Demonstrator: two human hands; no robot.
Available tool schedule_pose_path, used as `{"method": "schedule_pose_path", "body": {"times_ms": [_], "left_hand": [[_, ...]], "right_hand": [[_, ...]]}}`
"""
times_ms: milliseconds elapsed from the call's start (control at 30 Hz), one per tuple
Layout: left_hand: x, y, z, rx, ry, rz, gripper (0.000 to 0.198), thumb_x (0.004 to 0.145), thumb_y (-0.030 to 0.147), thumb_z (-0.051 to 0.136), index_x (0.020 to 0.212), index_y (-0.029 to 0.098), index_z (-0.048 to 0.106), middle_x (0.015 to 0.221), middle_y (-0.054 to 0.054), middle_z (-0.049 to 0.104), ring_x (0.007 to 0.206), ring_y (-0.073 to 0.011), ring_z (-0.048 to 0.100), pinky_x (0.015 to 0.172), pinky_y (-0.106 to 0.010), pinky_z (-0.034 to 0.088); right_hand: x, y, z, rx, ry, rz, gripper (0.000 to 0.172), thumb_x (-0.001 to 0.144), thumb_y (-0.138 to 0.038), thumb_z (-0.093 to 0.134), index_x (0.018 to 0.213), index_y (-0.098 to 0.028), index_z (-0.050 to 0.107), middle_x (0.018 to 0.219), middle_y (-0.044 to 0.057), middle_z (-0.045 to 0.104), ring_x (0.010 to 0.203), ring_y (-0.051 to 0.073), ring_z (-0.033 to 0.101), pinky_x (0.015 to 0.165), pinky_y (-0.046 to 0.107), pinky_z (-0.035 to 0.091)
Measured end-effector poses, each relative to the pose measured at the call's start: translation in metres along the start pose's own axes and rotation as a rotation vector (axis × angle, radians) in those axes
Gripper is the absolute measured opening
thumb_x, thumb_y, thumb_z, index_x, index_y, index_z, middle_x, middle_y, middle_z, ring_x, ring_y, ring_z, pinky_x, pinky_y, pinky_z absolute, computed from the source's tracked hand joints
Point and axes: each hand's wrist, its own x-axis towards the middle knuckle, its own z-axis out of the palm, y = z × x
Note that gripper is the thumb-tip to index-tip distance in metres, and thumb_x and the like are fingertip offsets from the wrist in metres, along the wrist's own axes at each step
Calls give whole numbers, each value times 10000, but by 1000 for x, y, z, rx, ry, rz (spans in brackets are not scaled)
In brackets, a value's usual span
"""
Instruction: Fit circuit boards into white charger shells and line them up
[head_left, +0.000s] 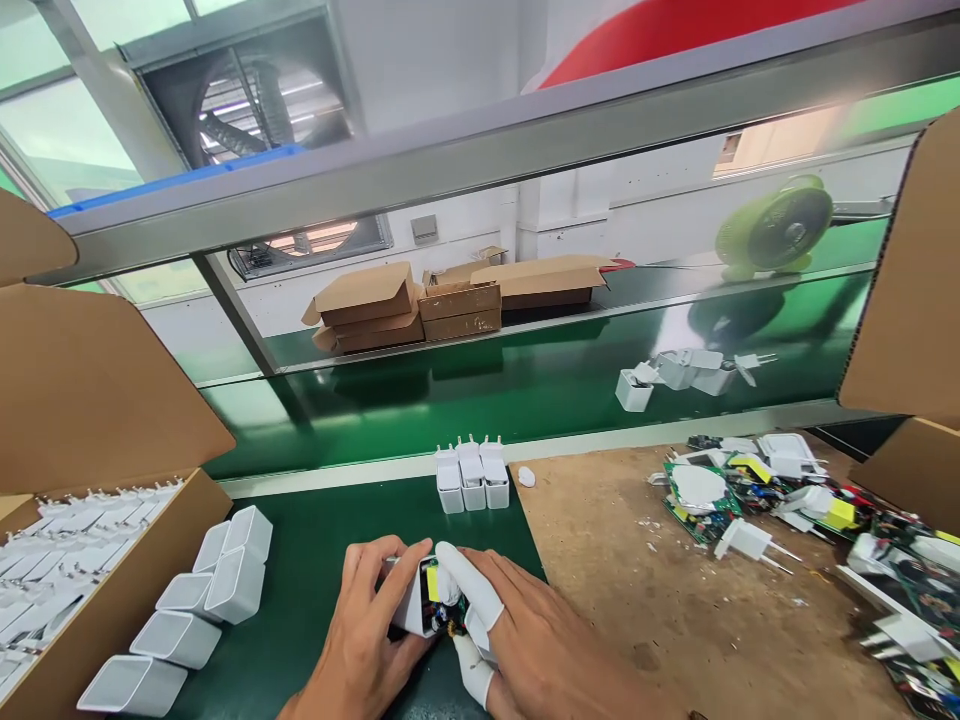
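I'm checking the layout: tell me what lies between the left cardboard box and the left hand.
In the head view, several white casings stand between the cardboard box and the left hand, on the green surface, nearer the box.

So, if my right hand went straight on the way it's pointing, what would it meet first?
Probably the white casing in your left hand: your right hand points toward its open end, fingers on the circuit board there. Exact depth is hard to judge.
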Motion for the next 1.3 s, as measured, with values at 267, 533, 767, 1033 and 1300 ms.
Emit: {"method": "schedule_pose_path", "body": {"times_ms": [267,533,767,1033,1300], "left_hand": [[0,1,1,-6,-11,21,612,980,171,680,1533,248,430,1250,-129,535,1046,-274,537,874,-395,554],[7,9,-1,-350,-135,-33,633,962,243,734,1519,286,437,1291,-96,597,1103,-260,575,969,-398,562],[5,7,4,-295,-14,-25,623,905,77,675,1466,259,472,1268,-111,594,1103,-271,572,943,-404,552],[5,5,6,-222,103,16,549,919,90,637,1441,206,510,1235,-141,611,1064,-274,590,893,-381,555],[3,8,5,-215,105,0,564,940,87,621,1471,223,492,1245,-143,611,1064,-281,579,896,-400,552]], "right_hand": [[0,-3,0,2,-42,31,618,785,-64,522,1397,14,566,1476,269,575,1249,331,596,1087,452,518],[1,6,8,94,224,21,491,922,-191,694,1399,-166,580,1261,138,688,1127,279,626,974,427,565],[3,5,12,73,167,71,650,802,-98,619,1443,-160,540,1346,161,663,1197,296,647,997,402,580],[3,17,24,109,72,124,873,679,-24,576,1495,-312,455,1332,47,675,1190,264,677,1057,354,561],[4,13,24,79,52,136,932,687,6,572,1546,-319,418,1426,74,656,1286,316,648,1088,412,563]]}}
